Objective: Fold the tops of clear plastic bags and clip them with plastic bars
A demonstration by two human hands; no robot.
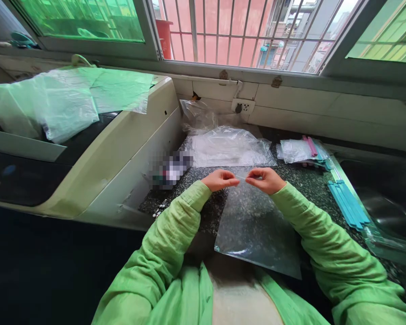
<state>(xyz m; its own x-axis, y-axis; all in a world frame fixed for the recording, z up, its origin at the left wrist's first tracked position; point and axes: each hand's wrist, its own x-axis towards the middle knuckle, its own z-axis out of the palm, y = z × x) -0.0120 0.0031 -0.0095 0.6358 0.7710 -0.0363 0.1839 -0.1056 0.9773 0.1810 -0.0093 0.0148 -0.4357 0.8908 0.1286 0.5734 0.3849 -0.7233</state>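
Observation:
My left hand [221, 179] and my right hand [265, 180] are close together over the dark speckled counter, thumbs and forefingers pinched. Between them they grip the far edge of a transparent plastic bag [257, 230]. The bag lies flat and slants toward me, its near edge reaching past the counter's front. Just beyond my hands rests a pile of transparent plastic bags [230, 146]. To the right are several small packets [294, 150] with pink and teal strips on them. Several flat teal strips [348, 204] lie beside the sink.
A sink [389, 194] is set into the counter at the right. On the left stands a large beige machine [122, 158] with plastic sheets [67, 99] draped over it. A wall socket [243, 107] sits below the barred window. A blurred-out object [172, 170] is near my left hand.

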